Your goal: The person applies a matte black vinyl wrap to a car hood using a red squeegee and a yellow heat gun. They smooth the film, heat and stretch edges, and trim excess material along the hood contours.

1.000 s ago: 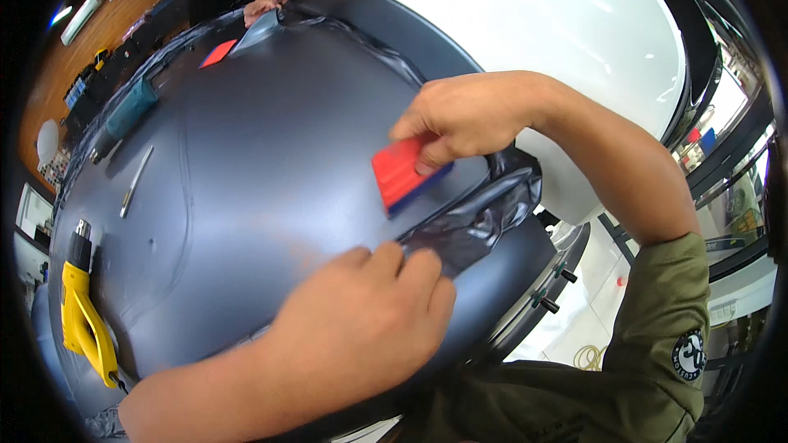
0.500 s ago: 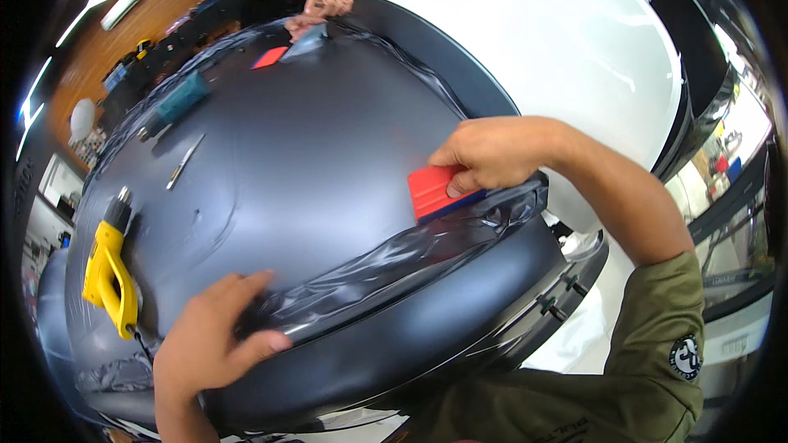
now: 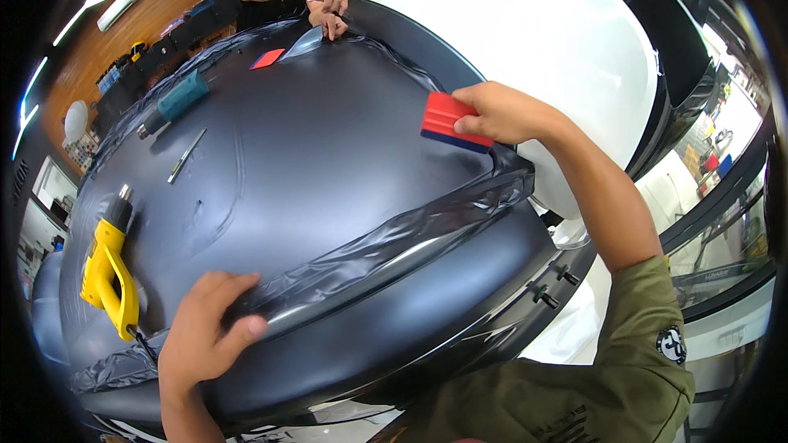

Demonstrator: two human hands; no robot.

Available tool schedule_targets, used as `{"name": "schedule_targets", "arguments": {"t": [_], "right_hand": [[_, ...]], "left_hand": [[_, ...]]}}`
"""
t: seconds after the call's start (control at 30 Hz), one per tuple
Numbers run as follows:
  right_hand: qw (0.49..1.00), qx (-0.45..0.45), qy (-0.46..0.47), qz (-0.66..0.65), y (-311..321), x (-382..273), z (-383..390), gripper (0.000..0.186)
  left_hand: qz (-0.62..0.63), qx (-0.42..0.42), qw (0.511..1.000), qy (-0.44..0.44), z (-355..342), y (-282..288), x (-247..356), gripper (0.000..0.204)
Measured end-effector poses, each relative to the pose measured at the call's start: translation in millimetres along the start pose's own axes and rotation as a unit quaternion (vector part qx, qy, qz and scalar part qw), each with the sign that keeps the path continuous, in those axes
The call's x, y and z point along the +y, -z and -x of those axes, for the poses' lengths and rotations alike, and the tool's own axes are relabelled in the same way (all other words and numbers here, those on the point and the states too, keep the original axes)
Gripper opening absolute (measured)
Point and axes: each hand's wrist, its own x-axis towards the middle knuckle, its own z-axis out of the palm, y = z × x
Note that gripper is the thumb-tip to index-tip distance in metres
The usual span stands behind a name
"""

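Observation:
A red squeegee [image 3: 447, 117] with a dark blue edge is pinched between the thumb and fingers of my right hand [image 3: 502, 112]. It is over the right end of a car hood [image 3: 328, 139] covered in dark satin film. Spread fingers and thumb show on my left hand [image 3: 209, 324], which holds nothing at the hood's near edge, beside the wrinkled film margin [image 3: 328, 262]. Loose, creased film [image 3: 509, 184] bunches below the squeegee at the near right corner. Whether the squeegee's edge touches the surface, I cannot tell.
On the hood's left lie a yellow heat gun [image 3: 107, 271], a teal heat gun [image 3: 182, 97] and a slim knife [image 3: 187, 156]. A co-worker's hands [image 3: 328, 16] work at the far edge, near another red squeegee [image 3: 267, 59]. White car bodywork [image 3: 492, 25] rises behind.
My right hand has carried the squeegee up and away from the near film margin, turning it. My left hand has shifted slightly left. The co-worker's hands have moved a little.

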Motion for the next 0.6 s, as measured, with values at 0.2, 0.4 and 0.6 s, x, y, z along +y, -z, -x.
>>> {"name": "schedule_targets", "arguments": {"t": [0.2,0.4,0.6], "right_hand": [[0.994,-0.032,0.099,0.012,-29.0,-19.4,-8.7,0.026],[0.962,-0.046,0.269,-0.006,-35.6,-20.1,0.7,0.024],[0.991,0.043,0.112,-0.055,-26.8,12.7,-20.8,0.022]], "left_hand": [[0.021,-0.009,1.0,0.015,-19.0,-3.6,-6.6,0.064],[0.023,-0.015,0.998,0.061,-45.1,-4.2,-5.9,0.047],[-0.148,0.003,0.988,-0.053,-140.2,-29.6,9.9,0.047]]}}
